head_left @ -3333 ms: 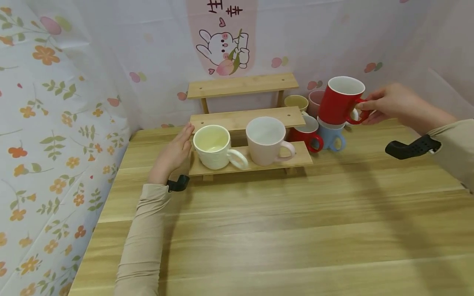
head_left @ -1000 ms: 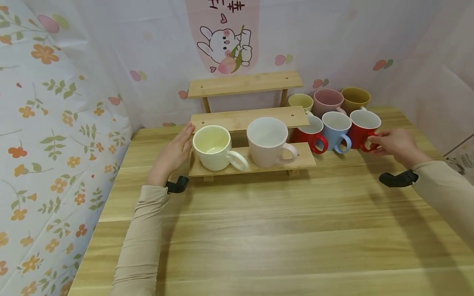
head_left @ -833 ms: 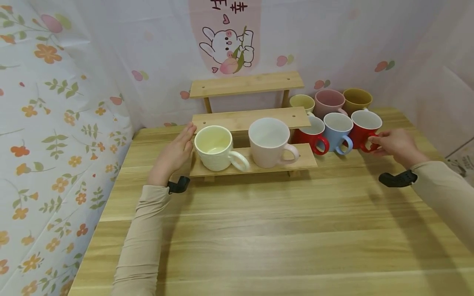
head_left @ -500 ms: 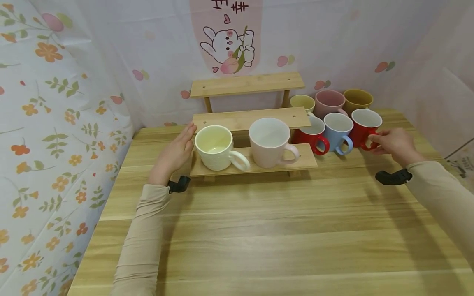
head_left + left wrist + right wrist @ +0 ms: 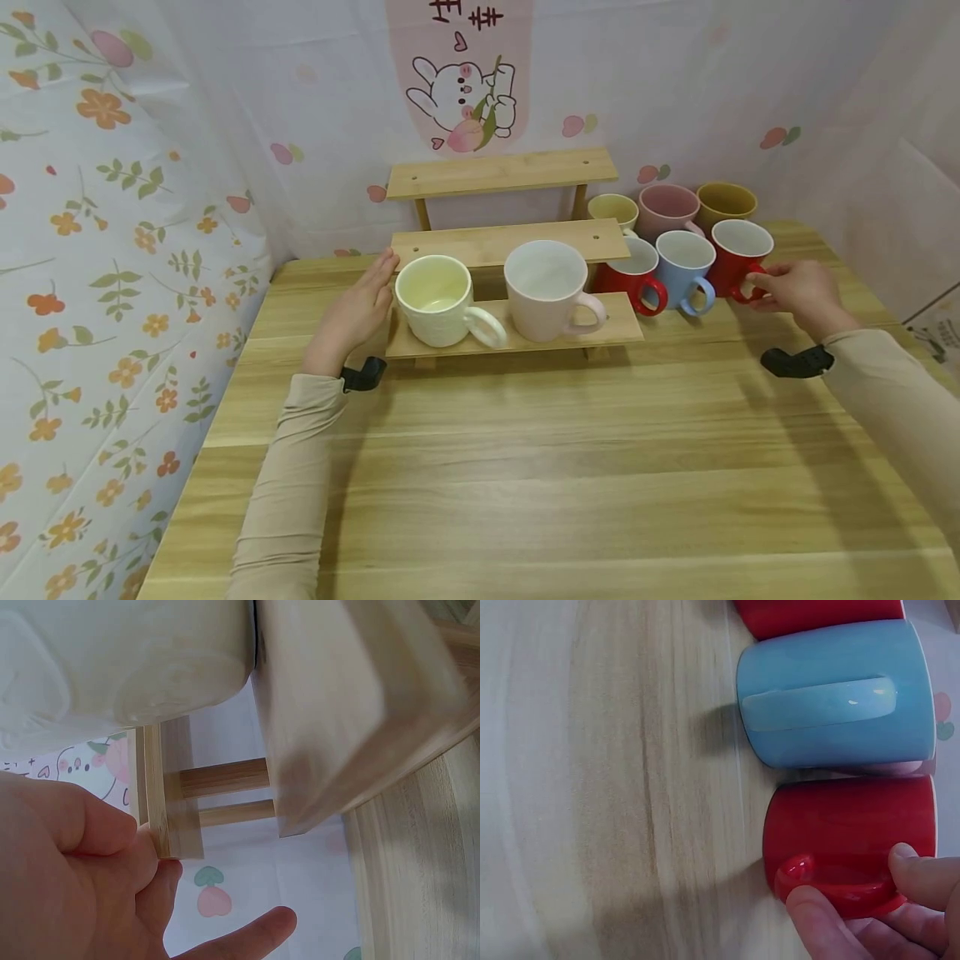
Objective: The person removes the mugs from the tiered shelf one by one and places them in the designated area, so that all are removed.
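Note:
My right hand [image 5: 804, 292] pinches the handle of a red mug [image 5: 840, 825] with a white inside, upright at the right end of the front mug row. Beside it stands a light blue mug [image 5: 684, 265], then another red mug [image 5: 626, 271], partly behind the rack. Over on the left, my left hand [image 5: 352, 315] lies with fingers extended against the left end of the rack's middle shelf [image 5: 502, 243]. Its fingertips touch that shelf end in the left wrist view. Close by, a pale yellow mug [image 5: 431, 304] and a pale pink mug [image 5: 543, 292] sit on the lowest shelf [image 5: 622, 321].
Behind the front row stand a yellow mug [image 5: 613, 208], a pink mug [image 5: 667, 204] and a mustard mug [image 5: 726, 202]. The rack's top shelf [image 5: 502, 172] runs near the printed cloth wall [image 5: 322, 125]. Wooden tabletop [image 5: 525, 467] stretches across the front.
The red mug in my right hand came down from above the blue mug to the table on its right. During the last second it hardly moved. My left hand stayed at the rack.

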The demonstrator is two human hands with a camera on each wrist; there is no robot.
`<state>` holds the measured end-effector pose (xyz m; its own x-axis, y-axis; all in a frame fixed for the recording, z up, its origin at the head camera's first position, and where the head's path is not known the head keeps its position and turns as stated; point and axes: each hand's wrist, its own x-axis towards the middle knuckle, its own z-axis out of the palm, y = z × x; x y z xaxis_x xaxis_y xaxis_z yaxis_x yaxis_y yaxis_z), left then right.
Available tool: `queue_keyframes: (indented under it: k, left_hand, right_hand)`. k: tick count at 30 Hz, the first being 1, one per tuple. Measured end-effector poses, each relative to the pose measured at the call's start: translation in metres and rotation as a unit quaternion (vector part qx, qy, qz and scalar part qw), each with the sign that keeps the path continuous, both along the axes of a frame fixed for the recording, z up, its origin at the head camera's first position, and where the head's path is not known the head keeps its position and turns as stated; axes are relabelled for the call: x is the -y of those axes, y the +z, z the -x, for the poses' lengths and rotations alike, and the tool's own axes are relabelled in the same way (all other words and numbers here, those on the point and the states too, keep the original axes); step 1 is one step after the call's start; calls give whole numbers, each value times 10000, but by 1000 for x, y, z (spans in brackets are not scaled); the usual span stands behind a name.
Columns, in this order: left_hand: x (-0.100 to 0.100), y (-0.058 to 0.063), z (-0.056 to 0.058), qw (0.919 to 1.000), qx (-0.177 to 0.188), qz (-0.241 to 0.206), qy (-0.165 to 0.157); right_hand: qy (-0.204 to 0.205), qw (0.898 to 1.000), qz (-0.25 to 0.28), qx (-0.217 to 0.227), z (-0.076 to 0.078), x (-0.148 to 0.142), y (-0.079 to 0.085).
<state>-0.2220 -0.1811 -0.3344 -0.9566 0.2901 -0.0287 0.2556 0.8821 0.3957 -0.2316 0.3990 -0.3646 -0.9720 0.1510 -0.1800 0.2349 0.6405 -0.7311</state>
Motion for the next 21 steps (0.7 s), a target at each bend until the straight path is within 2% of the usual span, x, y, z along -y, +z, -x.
queue_keyframes:
  k: [3,10,15,21]
  left_hand:
    - [0,0,0,10000,-18,-6,-2]
    - [0,0,1,10000,15,-40,-29]
    - [0,0,2,9999,41,-95,-36]
    - [0,-1,1,9999,9,-123,-22]
  right_hand:
    - [-43,9999,-119,-38,-2,0,0]
    - [-217,9939,-1045,-288,-7,3,7]
    - [-179,9955,-842,-395,-12,6,15]
    - [114,9964,-698,-460,-17,17,24]
